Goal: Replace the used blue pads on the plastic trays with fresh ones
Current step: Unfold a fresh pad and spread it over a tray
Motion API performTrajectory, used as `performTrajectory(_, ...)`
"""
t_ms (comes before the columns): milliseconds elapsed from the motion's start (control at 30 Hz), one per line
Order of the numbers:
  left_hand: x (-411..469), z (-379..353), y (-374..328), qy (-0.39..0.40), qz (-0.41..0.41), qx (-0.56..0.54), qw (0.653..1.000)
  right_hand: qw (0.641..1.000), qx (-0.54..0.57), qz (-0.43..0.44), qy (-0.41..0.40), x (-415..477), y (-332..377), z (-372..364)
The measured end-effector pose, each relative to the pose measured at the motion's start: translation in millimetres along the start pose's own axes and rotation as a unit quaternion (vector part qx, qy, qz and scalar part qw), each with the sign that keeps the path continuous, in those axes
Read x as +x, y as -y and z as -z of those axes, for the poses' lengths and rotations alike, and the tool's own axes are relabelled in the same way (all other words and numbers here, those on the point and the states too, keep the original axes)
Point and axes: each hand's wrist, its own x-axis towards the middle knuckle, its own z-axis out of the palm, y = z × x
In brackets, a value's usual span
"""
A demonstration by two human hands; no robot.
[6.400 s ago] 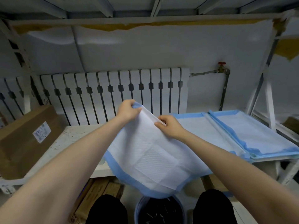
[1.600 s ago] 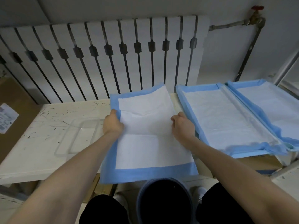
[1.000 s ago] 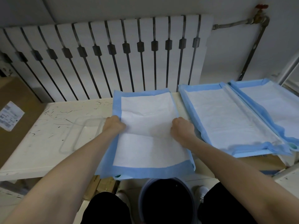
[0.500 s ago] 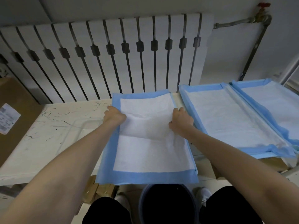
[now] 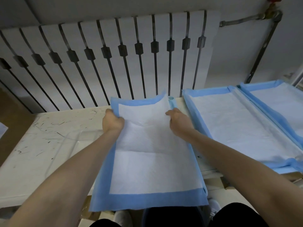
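Observation:
A fresh pad (image 5: 152, 161), white with a blue border, lies spread over a plastic tray on the white table; only the tray's light blue far right corner (image 5: 172, 102) shows. My left hand (image 5: 112, 122) grips the pad's left edge near its far end, fingers curled. My right hand (image 5: 178, 123) holds the right edge, fingers bent over it. The pad's far right corner curls upward. Its near edge hangs over the table front. To the right, two trays carry pads: one beside it (image 5: 234, 128) and one at the far right (image 5: 278, 105).
The white table (image 5: 49, 141) is scratched, and a clear tray (image 5: 68, 145) lies faintly on it at left. A radiator (image 5: 114, 54) stands behind. A brown cardboard box (image 5: 9, 125) sits at far left. A dark bin (image 5: 170, 217) stands between my legs.
The pad went from held in the air to spread flat on the tray. In the last second both hands slid along its side edges toward the far end.

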Motion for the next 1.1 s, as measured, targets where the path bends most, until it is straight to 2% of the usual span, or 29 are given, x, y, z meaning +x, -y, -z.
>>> performTrajectory(100,-10,5,-4,-0.089,-0.114,-0.015,0.989,0.994,0.052,0.053,-0.083,-6,3,4)
performTrajectory(167,-10,7,-7,-0.11,-0.148,-0.025,0.983,0.989,0.075,0.033,-0.125,-6,3,11)
performTrajectory(233,-8,9,-6,-0.102,-0.13,-0.001,0.986,0.99,0.075,-0.02,-0.117,-4,0,13)
performTrajectory(333,-2,10,3,-0.013,-0.075,0.08,0.994,0.996,0.014,-0.07,-0.046,-2,-3,9)
performTrajectory(433,-4,6,6,0.074,-0.007,0.132,0.988,0.998,-0.034,-0.043,0.014,-3,-3,6)
performTrajectory(500,-10,1,5,0.088,0.017,0.17,0.981,0.996,-0.079,-0.028,0.035,-1,-3,5)
performTrajectory(633,-19,0,6,0.089,-0.029,0.252,0.963,0.99,-0.137,-0.014,0.032,-5,-1,6)
performTrajectory(733,-28,4,6,0.157,-0.08,0.317,0.932,0.992,-0.124,-0.019,0.014,-11,4,11)
performTrajectory(800,-37,10,6,0.19,-0.059,0.318,0.927,0.993,-0.105,-0.044,0.01,-20,11,17)
performTrajectory(867,-45,18,9,0.206,-0.018,0.278,0.938,0.991,-0.109,-0.065,0.036,-32,17,19)
performTrajectory(1000,-66,38,22,0.193,0.042,0.222,0.955,0.991,-0.056,-0.101,0.066,-69,19,27)
performTrajectory(1100,-86,52,35,0.19,0.068,0.193,0.96,0.985,-0.057,-0.117,0.112,-97,24,38)
